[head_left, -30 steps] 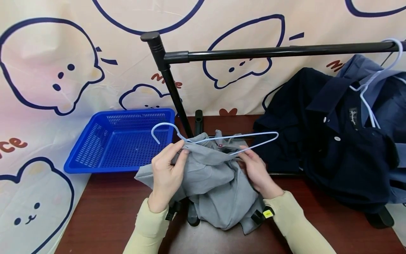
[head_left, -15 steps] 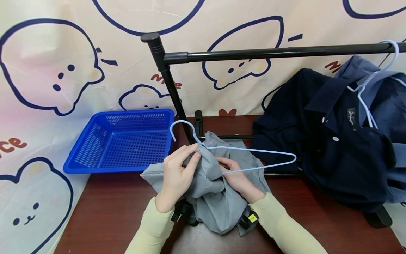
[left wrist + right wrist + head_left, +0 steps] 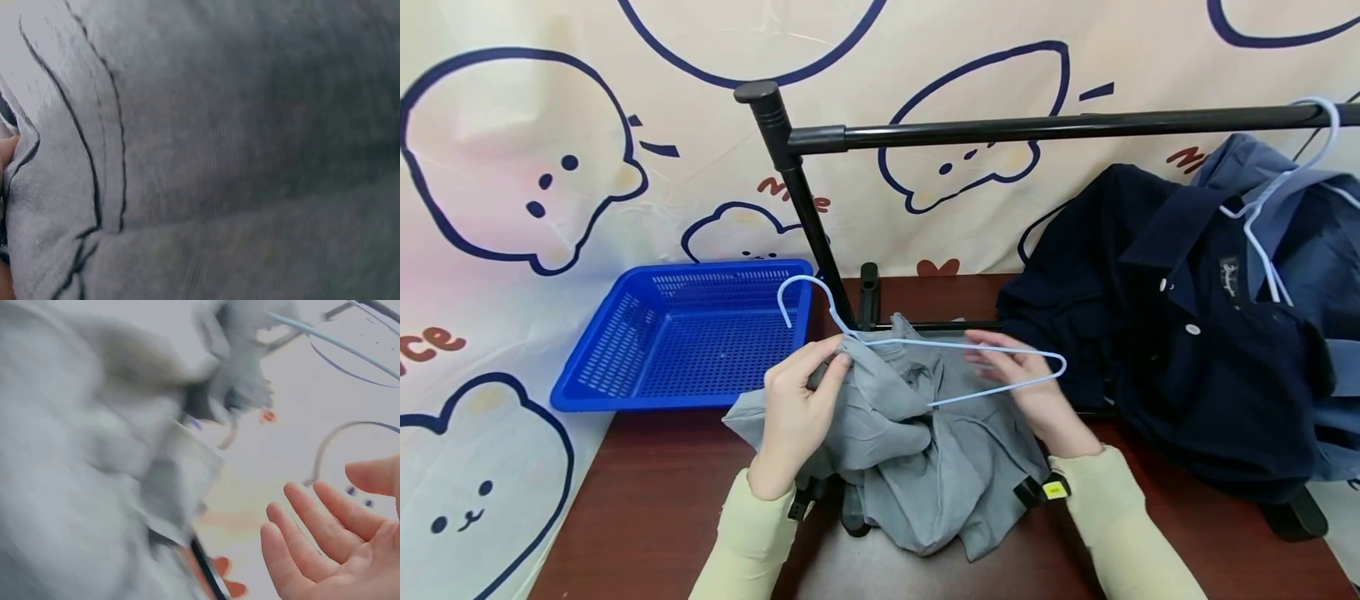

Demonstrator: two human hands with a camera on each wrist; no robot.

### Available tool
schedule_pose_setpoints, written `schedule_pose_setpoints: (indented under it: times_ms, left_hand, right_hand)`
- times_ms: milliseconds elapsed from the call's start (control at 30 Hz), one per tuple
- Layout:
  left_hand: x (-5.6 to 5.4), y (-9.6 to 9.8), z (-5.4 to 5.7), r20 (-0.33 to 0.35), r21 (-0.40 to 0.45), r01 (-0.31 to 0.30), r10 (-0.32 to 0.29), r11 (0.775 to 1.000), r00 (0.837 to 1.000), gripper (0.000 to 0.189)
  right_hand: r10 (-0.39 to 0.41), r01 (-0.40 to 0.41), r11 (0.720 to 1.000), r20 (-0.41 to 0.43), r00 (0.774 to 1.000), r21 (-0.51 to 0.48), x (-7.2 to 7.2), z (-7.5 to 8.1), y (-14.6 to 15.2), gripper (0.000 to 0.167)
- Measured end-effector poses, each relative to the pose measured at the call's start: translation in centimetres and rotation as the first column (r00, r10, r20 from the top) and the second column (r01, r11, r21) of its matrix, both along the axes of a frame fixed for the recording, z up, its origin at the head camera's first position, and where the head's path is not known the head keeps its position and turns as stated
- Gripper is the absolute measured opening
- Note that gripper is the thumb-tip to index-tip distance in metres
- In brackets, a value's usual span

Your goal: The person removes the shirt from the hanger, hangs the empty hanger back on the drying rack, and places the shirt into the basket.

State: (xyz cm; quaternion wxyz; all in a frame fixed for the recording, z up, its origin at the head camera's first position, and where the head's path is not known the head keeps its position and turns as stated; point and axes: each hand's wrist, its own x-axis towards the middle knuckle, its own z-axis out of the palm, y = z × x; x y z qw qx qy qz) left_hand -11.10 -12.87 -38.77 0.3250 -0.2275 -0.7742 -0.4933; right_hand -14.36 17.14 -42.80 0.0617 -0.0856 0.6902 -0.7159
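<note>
My left hand [image 3: 797,417] pinches a bunched grey garment [image 3: 925,492] at the neck of a light-blue hanger [image 3: 808,278]. The hanger's hook points up and left; its left arm is hidden inside the cloth, and its right arm sticks out bare. Behind that bare end is my right hand [image 3: 1041,396], with its fingers spread and nothing gripped. The right wrist view shows this hand's loosely extended fingers [image 3: 331,540] apart from the blurred grey cloth. Stitched grey fabric [image 3: 250,156] fills most of the left wrist view.
A blue plastic basket [image 3: 647,400] stands at the left on the brown table [image 3: 647,500]. A black rack rail [image 3: 1037,127] crosses above. At the right, a navy shirt [image 3: 1097,292] and bluish clothing [image 3: 1240,162] hang from it. A printed cloth [image 3: 700,100] covers the back.
My right hand first went in under the hanger at the cloth, then drew out to the right. The hanger and garment shifted right, then back left. My left hand keeps its pinch.
</note>
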Motion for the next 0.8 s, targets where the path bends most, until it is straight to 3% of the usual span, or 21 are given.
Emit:
schedule_pose_setpoints:
  times_ms: [167,300,433,533,633,800]
  left_hand:
    - [0.0,-0.4,-0.1,0.009,-0.010,-0.018,0.018,1.000,1.000,0.017]
    - [0.0,-0.5,-0.1,0.028,-0.018,-0.018,0.019,1.000,0.999,0.017]
    - [0.0,-0.4,-0.2,0.033,-0.030,-0.008,0.009,1.000,0.999,0.019]
    - [0.0,-0.4,-0.3,0.034,-0.049,0.005,-0.003,0.999,0.999,0.019]
    - [0.0,-0.2,-0.4,0.039,-0.071,0.004,-0.002,0.997,0.999,0.019]
    - [-0.1,0.3,-0.5,0.017,-0.113,-0.014,0.016,0.993,1.000,0.018]
  right_hand:
    - [-0.036,0.034,0.993,-0.024,0.999,-0.111,-0.3,1.8,3.3,0.051]
    - [-0.041,0.032,0.992,-0.075,0.996,-0.121,0.0,3.6,4.9,0.051]
    - [-0.046,0.040,0.998,-0.145,0.988,-0.043,0.6,5.4,5.2,0.047]
    - [-0.051,0.073,0.994,-0.235,0.971,0.087,1.4,6.6,4.8,0.039]
    - [-0.050,0.131,0.958,-0.303,0.952,0.255,2.3,7.7,3.9,0.032]
    - [-0.051,0.246,0.838,-0.380,0.924,0.487,4.0,8.7,2.0,0.026]
